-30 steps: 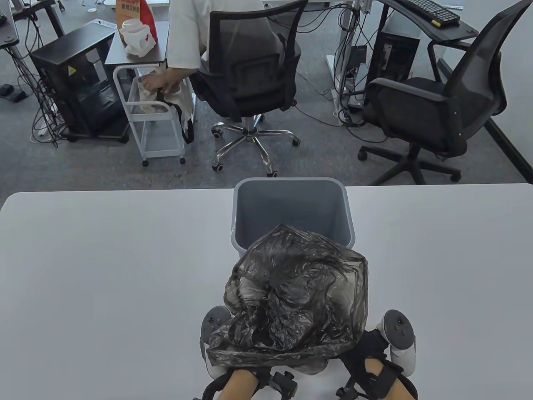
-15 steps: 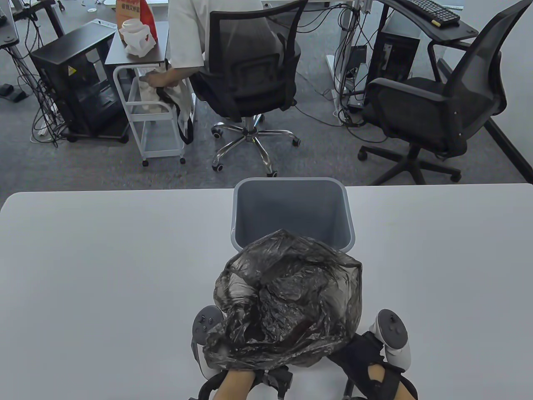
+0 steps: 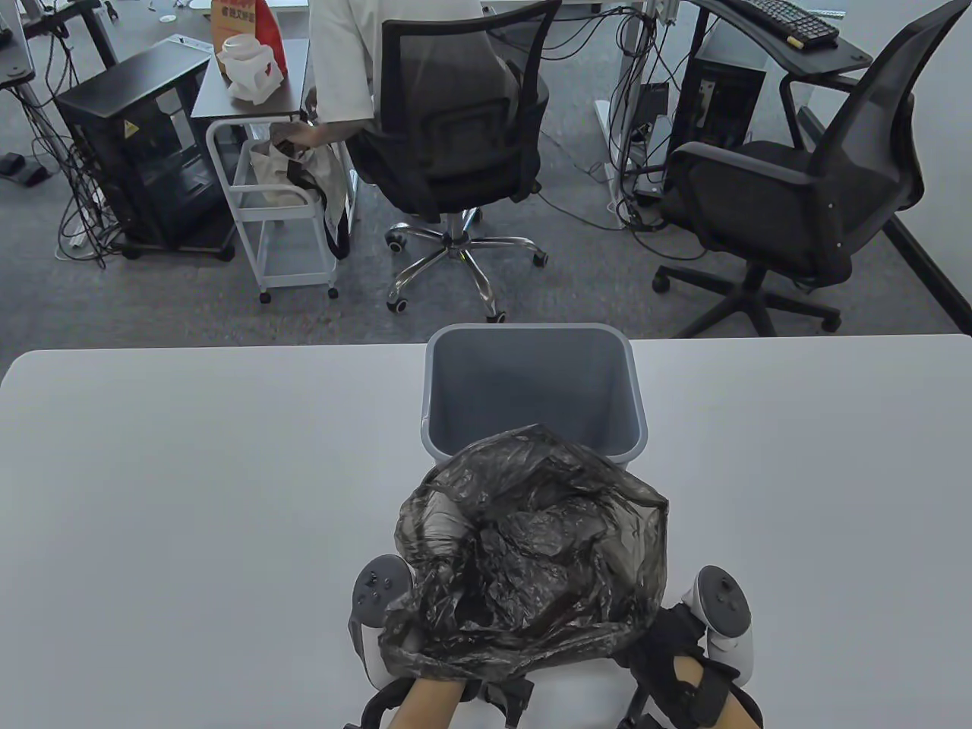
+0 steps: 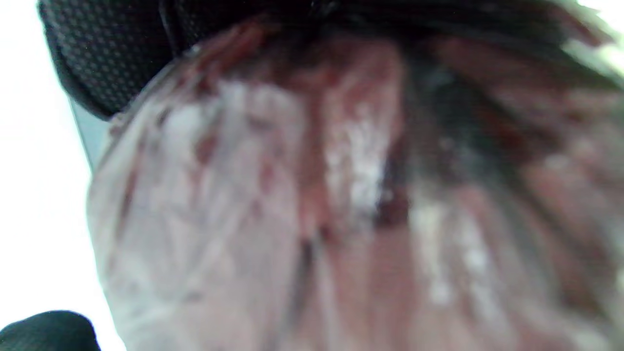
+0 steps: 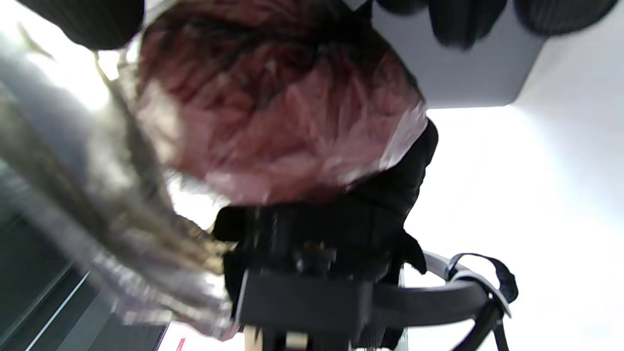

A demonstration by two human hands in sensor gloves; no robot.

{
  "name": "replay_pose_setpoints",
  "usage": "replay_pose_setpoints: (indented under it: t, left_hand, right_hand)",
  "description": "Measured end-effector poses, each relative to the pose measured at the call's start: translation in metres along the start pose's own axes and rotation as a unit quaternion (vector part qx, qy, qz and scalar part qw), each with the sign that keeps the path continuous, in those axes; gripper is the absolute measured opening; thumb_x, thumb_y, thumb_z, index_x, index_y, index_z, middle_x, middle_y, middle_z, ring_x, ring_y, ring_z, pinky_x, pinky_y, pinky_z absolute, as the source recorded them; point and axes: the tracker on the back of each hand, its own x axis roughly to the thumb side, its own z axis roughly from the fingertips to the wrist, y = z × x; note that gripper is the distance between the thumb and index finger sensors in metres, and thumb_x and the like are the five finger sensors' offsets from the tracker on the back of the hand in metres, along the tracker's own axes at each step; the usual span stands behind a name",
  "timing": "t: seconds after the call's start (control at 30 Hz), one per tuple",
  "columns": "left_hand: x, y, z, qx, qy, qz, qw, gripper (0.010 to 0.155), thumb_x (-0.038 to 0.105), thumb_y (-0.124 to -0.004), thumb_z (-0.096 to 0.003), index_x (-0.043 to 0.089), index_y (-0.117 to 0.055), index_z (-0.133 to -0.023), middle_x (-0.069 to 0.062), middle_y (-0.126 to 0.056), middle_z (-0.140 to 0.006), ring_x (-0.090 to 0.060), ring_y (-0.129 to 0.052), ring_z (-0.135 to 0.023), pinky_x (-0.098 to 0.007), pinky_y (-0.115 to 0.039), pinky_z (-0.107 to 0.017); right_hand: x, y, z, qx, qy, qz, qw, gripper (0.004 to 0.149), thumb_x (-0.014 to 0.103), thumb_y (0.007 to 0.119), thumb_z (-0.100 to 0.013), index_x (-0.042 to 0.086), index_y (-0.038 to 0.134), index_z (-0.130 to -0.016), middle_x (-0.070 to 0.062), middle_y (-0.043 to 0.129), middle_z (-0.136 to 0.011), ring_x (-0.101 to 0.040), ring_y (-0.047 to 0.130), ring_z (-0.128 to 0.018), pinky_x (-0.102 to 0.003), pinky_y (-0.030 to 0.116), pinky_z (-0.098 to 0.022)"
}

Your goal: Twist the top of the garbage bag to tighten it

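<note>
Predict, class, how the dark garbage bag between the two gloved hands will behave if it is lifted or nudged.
The garbage bag is thin, crinkled, see-through film, so it will probably sag and fold rather than hold shape. It looks puffed up with crumpled contents, so it is likely light for its bulk. A nudge toward the gray bin would probably dent it more than slide it.

Both hands come in low at the 6 o'clock edge of the table view, forearms angled up toward 12. The left hand (image 3: 395, 630) sits at about 7 o'clock, mostly hidden, only its tracker and bare wrist showing. The right hand (image 3: 668, 645) sits at about 5 o'clock, black glove visible, tracker on its outer side. How the fingers of either hand lie cannot be told.
</note>
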Motion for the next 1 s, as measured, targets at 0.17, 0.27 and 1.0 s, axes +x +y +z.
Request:
replay_pose_setpoints:
  t: [0.17,0.27,1.0]
  left_hand:
    - [-0.001,-0.006,-0.002,-0.062,-0.008,0.031,0.998,0.052,0.056,-0.066,-0.0535,0.032,-0.062,-0.100,-0.008,-0.060,-0.109,-0.040,-0.070,-0.093,-0.060,-0.072,-0.055]
    - [0.000,-0.013,-0.004,-0.125,-0.010,0.048,0.991,0.057,0.059,-0.066,-0.0538,0.029,-0.062,-0.102,-0.009,-0.053,-0.112,-0.043,-0.057,-0.100,-0.066,-0.061,-0.061]
    - [0.003,-0.012,0.000,-0.075,0.003,-0.012,0.997,0.056,0.054,-0.068,-0.0533,0.032,-0.066,-0.105,-0.013,-0.069,-0.105,-0.043,-0.084,-0.082,-0.053,-0.085,-0.042]
  right_hand:
    - [0.003,-0.006,0.000,-0.049,-0.016,-0.008,0.999,0.096,0.060,0.073,-0.046,0.003,0.017,-0.099,-0.032,0.043,-0.096,-0.052,0.082,-0.070,-0.059,0.076,-0.048]
    - [-0.007,-0.012,0.004,-0.100,0.019,-0.098,0.990,0.087,0.058,0.067,-0.048,-0.001,0.028,-0.098,-0.034,0.068,-0.084,-0.043,0.102,-0.046,-0.051,0.089,-0.030]
    - [-0.012,-0.021,0.009,-0.095,0.060,-0.039,0.993,0.094,0.067,0.064,-0.049,-0.004,0.025,-0.097,-0.038,0.060,-0.085,-0.042,0.099,-0.051,-0.053,0.086,-0.033]
